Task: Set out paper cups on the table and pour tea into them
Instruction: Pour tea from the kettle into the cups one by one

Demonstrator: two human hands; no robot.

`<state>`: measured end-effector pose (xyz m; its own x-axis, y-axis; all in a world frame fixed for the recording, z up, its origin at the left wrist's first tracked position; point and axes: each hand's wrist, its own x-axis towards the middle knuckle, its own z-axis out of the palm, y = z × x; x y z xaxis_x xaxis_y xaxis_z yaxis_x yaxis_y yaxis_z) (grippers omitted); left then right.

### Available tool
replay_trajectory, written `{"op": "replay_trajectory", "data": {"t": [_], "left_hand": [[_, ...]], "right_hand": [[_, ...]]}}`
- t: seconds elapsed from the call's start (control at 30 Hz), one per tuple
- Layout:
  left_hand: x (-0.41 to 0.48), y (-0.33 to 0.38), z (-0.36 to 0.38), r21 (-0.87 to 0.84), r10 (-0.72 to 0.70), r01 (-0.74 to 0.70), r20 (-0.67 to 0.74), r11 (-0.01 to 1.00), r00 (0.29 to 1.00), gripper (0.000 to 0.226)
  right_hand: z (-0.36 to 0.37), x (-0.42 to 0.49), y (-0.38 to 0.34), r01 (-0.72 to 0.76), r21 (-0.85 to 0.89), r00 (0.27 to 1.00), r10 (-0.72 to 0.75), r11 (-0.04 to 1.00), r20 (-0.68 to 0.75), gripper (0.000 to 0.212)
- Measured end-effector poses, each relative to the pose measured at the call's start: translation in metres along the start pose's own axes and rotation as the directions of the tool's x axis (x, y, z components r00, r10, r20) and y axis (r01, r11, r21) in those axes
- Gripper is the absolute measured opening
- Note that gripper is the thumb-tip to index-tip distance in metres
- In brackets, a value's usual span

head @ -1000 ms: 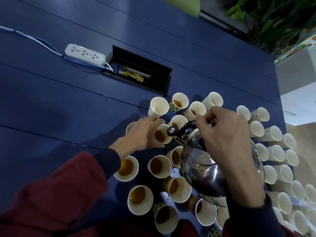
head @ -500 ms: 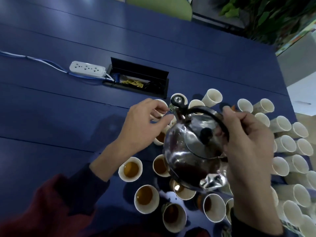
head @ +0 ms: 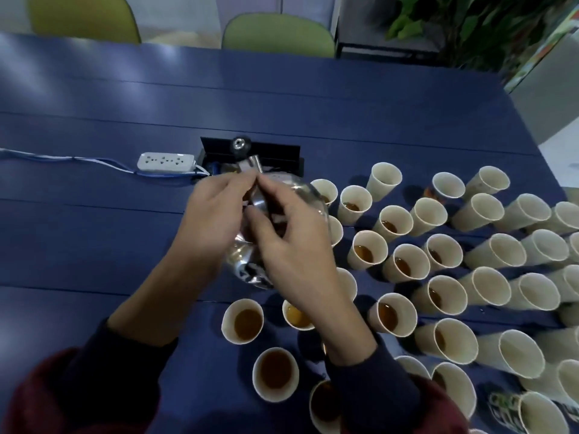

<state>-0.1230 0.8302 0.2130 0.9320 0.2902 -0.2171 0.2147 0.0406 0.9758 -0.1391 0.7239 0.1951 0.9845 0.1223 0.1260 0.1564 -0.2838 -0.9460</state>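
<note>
Together, left hand [head: 213,214] and right hand [head: 293,249] curl fingers round the kettle [head: 246,269] at the blue table [head: 376,104], green chairs [head: 279,36] beyond.

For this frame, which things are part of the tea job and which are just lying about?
Part of the job:
kettle, held by the left hand and right hand
cups with tea
empty cups
table

Lying about:
power strip
open cable box
green chairs
plant

left grip [head: 213,214], right grip [head: 291,245], both curled
</note>
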Motion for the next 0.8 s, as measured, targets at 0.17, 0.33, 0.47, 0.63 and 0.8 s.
{"op": "replay_trajectory", "data": {"t": [0.17,0.33,0.47,0.63,0.8], "left_hand": [[0.027,0.009,-0.03,0.148,0.112,-0.103,-0.058,0.984,0.992,0.031],[0.057,0.017,-0.054,0.389,0.238,-0.23,0.029,0.892,0.971,0.038],[0.07,0.01,-0.06,0.48,0.39,-0.307,-0.081,0.822,0.917,0.04],[0.084,-0.001,-0.062,0.451,0.383,-0.295,-0.117,0.843,0.916,0.04],[0.088,0.006,-0.063,0.458,0.368,-0.299,-0.068,0.837,0.927,0.034]], "right_hand": [[-0.017,0.021,0.034,-0.002,-0.157,0.999,-0.004,0.988,-0.037,0.015],[-0.035,0.065,0.103,-0.045,-0.634,0.988,0.128,0.772,0.086,0.049],[-0.031,0.092,0.128,0.213,-0.803,0.944,0.095,0.556,0.316,0.075],[-0.01,0.117,0.157,0.358,-0.844,0.891,0.122,0.399,0.436,0.077],[-0.004,0.129,0.172,0.396,-0.825,0.864,0.14,0.403,0.483,0.063]]}}
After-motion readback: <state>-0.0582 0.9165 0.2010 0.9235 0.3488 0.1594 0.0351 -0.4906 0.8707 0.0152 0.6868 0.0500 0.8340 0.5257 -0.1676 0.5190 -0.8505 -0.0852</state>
